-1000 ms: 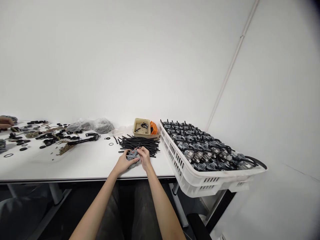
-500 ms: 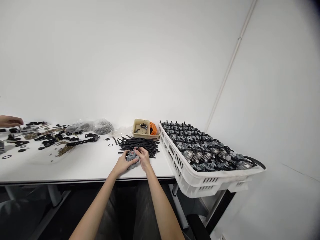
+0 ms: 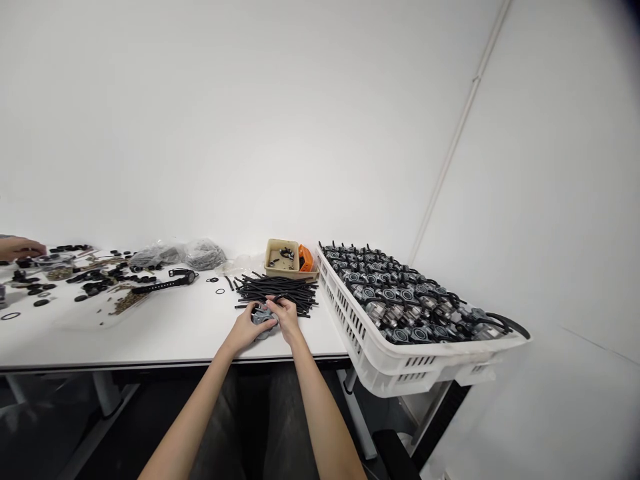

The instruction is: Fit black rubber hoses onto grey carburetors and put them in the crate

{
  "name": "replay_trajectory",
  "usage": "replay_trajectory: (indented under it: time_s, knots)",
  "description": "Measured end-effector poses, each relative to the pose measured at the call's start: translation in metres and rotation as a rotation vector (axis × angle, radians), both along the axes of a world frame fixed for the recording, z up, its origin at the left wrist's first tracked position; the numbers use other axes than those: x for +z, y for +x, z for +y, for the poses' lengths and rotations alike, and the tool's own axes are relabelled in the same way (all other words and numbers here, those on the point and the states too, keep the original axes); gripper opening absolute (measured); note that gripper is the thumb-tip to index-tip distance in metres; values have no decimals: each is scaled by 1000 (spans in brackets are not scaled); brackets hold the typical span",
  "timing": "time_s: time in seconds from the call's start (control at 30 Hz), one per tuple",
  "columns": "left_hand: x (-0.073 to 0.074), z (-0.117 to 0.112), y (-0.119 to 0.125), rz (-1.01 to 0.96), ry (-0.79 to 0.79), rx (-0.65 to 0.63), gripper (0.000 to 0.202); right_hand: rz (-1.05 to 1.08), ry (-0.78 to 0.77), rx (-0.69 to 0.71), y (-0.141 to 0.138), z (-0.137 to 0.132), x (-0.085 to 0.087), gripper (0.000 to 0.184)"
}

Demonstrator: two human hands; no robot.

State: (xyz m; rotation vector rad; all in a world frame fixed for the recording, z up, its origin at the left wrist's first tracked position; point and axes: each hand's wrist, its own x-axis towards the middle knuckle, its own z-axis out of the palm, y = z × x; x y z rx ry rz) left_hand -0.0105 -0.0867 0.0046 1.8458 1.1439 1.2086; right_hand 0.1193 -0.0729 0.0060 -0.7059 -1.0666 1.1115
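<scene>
Near the table's front edge, my left hand (image 3: 245,329) is closed around a grey metal carburetor (image 3: 265,322). My right hand (image 3: 285,316) pinches a short black rubber hose (image 3: 281,297) against the carburetor's upper side. The hose bends up and over to the right above my fingers. Where its end meets the carburetor is covered by the fingertips. Just behind both hands lies a pile of straight black hoses (image 3: 273,288).
A white crate (image 3: 373,357) of carburetors with hoses stands at the right, overhanging the table edge. Behind the pile sit a beige tray (image 3: 270,257) and an orange basket (image 3: 306,259). Leftward lie a wristwatch (image 3: 167,283), plastic bags (image 3: 205,255), small parts and a co-worker's hand (image 3: 20,249).
The hose in my right hand now shows more, curving rightward over the fingers. My left hand and the carburetor stay nearly in place. The co-worker's hand has shifted slightly.
</scene>
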Motion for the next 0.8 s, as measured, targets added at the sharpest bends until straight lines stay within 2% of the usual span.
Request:
replay_trajectory:
  time_s: [0.33, 0.8]
  knots:
    - [0, -1, 0, 17, 50, -23, 56, -33, 49, -9, -1, 2, -3, 27]
    - [-2, 2, 0, -7, -33, 26, 55, -17, 46, -3, 0, -2, 0, 23]
